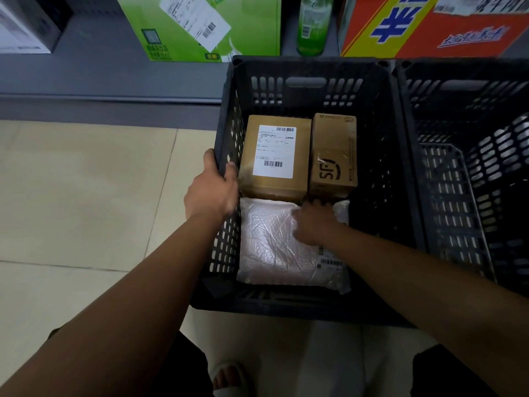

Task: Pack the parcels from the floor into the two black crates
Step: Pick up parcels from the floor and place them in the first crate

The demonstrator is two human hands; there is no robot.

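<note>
Two boxes and one mailer lie in the left crate.

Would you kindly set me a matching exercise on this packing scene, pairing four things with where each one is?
Things:
1. left hand
2. right hand
3. white-labelled box
4. green bottle

Places:
A. between the green carton and the red carton
B. resting on the white padded mailer
C. gripping the left wall of the left crate
D. in the far left corner of that crate

Pairs: 1-C, 2-B, 3-D, 4-A.
</note>
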